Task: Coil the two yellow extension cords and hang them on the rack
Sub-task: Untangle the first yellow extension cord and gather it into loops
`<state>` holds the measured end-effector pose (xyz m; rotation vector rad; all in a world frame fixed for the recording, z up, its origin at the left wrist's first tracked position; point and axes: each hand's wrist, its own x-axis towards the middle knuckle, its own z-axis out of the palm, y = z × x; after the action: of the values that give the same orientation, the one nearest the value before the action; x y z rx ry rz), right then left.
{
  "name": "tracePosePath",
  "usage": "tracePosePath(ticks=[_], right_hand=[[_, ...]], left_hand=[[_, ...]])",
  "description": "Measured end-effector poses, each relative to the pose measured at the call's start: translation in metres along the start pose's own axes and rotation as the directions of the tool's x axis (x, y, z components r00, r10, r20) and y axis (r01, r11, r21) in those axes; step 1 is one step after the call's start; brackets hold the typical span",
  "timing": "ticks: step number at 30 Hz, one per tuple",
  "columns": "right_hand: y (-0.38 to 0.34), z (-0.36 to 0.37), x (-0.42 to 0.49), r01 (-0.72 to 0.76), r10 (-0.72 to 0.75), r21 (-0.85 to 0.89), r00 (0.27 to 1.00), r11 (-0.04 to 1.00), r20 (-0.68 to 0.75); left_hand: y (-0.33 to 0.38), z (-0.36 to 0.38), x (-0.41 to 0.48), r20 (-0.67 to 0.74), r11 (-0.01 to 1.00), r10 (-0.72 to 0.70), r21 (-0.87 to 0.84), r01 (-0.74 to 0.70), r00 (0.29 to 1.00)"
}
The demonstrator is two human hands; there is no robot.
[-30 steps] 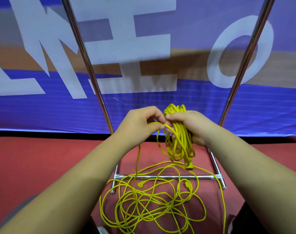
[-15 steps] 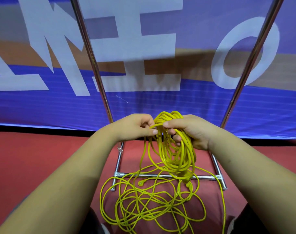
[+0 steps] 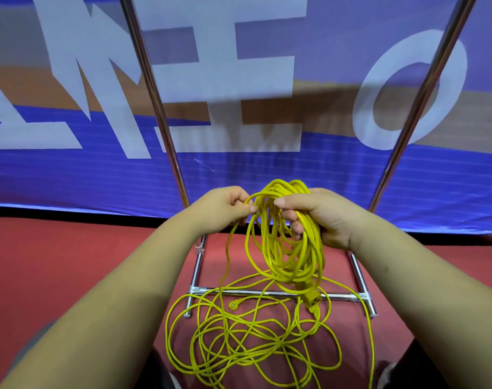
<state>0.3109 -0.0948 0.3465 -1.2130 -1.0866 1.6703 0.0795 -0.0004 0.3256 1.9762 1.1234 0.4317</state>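
Right hand: we see our right hand (image 3: 327, 217) gripping the top of a bundle of coiled thin yellow extension cord (image 3: 288, 248), fingers curled through the loops and thumb laid across the top.
Left hand: our left hand (image 3: 221, 209) pinches one strand of that cord between thumb and fingertips, just beside the coil's upper left edge.
Coil: it hangs from the right hand in front of the rack, above the floor; its blocky yellow socket end (image 3: 312, 298) dangles at the bottom, over the rack's lower crossbar.
Loose cord: a tangle of slack yellow cord loops (image 3: 253, 343) lies on the red floor (image 3: 71, 262) below our hands, spilling across the crossbar; we cannot tell where one cord ends and the other begins. A strand runs up from it to the left hand.
Rack: a shiny chrome tube rack (image 3: 152, 94) stands ahead of us, its two uprights rising on either side of the hands.
Backdrop: a blue banner with large white letters (image 3: 323, 169) hangs behind the rack.
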Motion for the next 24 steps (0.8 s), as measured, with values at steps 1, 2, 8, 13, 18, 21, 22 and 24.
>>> tracePosePath(ticks=[1,2,8,13,18,21,22,24], right_hand=[[-0.001,0.0,-0.001,0.016,-0.015,0.027,1.0,1.0,-0.008],[-0.003,0.0,-0.003,0.027,-0.026,0.063,0.999,0.998,-0.022],[-0.021,-0.01,-0.008,0.165,-0.099,0.384,0.978,0.908,-0.186],[-0.027,-0.027,-0.006,0.293,-0.151,0.456,0.935,0.841,-0.322],[-0.02,-0.037,0.005,0.302,-0.099,0.449,0.902,0.841,-0.421],[-0.016,-0.039,0.01,0.273,-0.056,0.44,0.893,0.856,-0.446],[-0.015,-0.04,0.011,0.258,-0.043,0.427,0.891,0.867,-0.452],[-0.012,-0.041,0.014,0.209,-0.012,0.388,0.892,0.897,-0.453]], left_hand=[[-0.006,0.005,0.001,0.005,1.0,-0.014,-0.014,0.014,1.0],[-0.013,0.01,0.002,0.012,1.0,-0.024,-0.005,0.024,1.0],[-0.081,0.038,-0.007,0.218,0.819,-0.243,0.568,0.08,0.945],[-0.111,0.056,-0.017,0.257,0.739,-0.388,0.661,0.132,0.885],[-0.084,0.061,-0.01,0.036,0.718,-0.195,0.686,0.117,0.98],[-0.047,0.056,-0.008,-0.128,0.846,-0.02,0.526,0.085,0.992],[-0.035,0.053,-0.008,-0.155,0.866,0.032,0.497,0.05,0.987],[-0.015,0.047,-0.011,-0.162,0.859,0.156,0.51,-0.052,0.974]])
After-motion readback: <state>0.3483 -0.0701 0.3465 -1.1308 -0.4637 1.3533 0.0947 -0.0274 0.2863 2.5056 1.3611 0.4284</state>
